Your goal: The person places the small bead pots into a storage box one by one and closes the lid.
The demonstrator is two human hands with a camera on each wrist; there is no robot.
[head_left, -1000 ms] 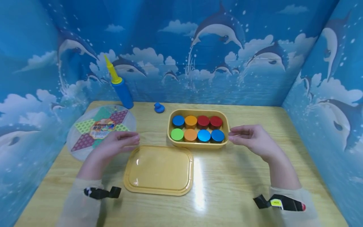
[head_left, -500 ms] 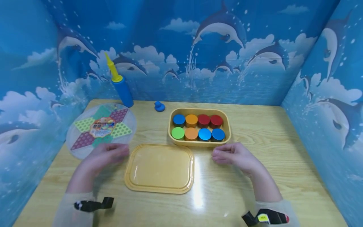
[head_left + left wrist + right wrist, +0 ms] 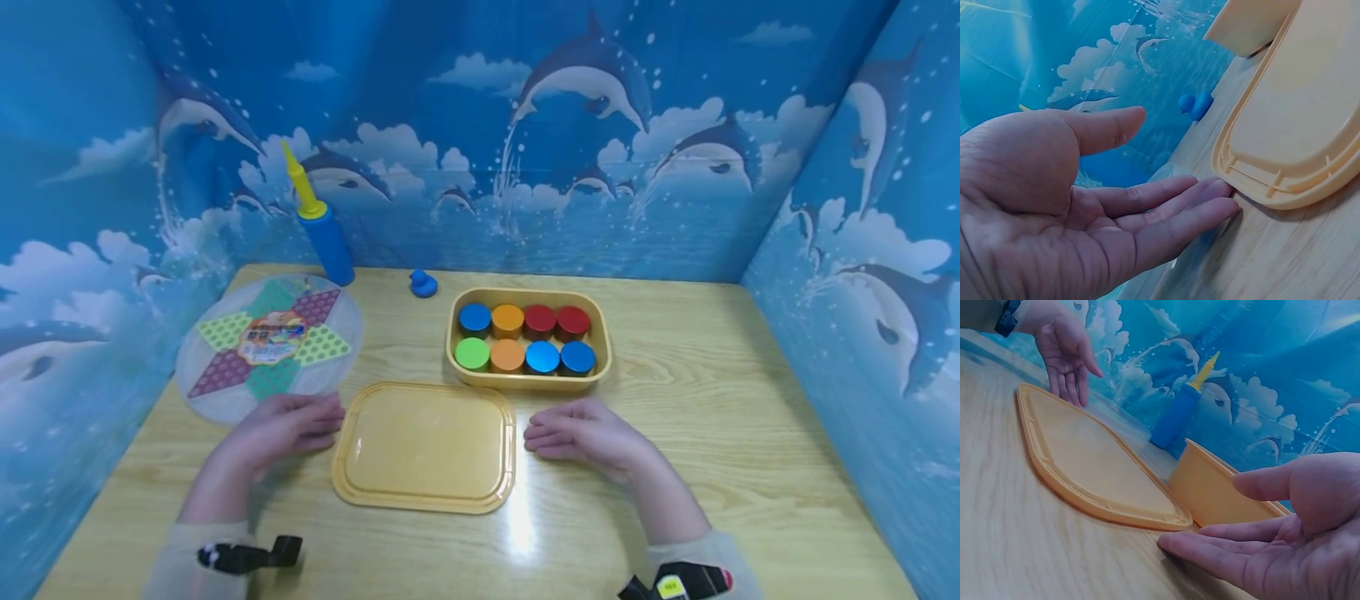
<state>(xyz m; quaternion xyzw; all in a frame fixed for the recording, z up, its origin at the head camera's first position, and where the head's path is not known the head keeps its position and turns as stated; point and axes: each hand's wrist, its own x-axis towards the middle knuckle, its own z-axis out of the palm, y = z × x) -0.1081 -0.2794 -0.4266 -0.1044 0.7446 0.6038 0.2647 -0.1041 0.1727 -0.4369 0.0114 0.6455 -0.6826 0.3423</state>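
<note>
A yellow rectangular lid [image 3: 424,446] with rounded corners lies flat on the wooden table between the two hands. My left hand [image 3: 288,429] is at its left edge, fingers straight and thumb raised, fingertips right by the rim in the left wrist view. On the other side, my right hand [image 3: 581,433] has its fingers extended toward the lid's right edge, holding nothing. Behind the lid stands a yellow tub [image 3: 528,382] with two rows of round-topped pieces, among them a green one [image 3: 472,354], an orange one [image 3: 507,356] and a red one [image 3: 540,322].
Left of the lid lies a clear round Chinese checkers board [image 3: 262,342] with a colored star. A blue hand pump [image 3: 327,242] with a yellow nozzle stands at the back, near a small blue rubber duck [image 3: 423,284]. A dolphin-print curtain [image 3: 480,208] closes off the back and sides.
My right hand has come from the tub's right side down and left to beside the lid. My left hand has moved slightly nearer me and left. Lid and tub stay in place.
</note>
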